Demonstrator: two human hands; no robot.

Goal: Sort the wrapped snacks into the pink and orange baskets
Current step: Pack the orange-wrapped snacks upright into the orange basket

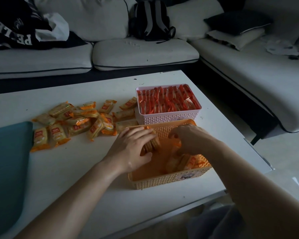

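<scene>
Head view onto a dim room. Well beyond the left hand and the right hand, a pale L-shaped fabric sofa with dark piping. On it, a black backpack with grey straps, a dark garment with white lettering, a crumpled white plastic bag and a dark square cushion. Under the forearms, a white rectangular worktop. Far to the left of the left hand, at the worktop's edge, a teal mat with rounded corners.

Directly beneath both hands, an orange perforated plastic basket. Just beyond it, a pink perforated plastic basket packed with upright red-wrapped snacks. Left of and beyond the left hand, a loose heap of yellow-and-orange wrapped cracker packets on the worktop.

Left hand over the orange basket's left wall, fingers and thumb curled round one wrapped stack of crackers. Right hand inside the orange basket, fingers bent down towards the packets there; gripping or merely pressing, impossible to tell. Nearer than the right hand, against the basket's right wall, a few more sorted cracker packets standing on edge.
</scene>
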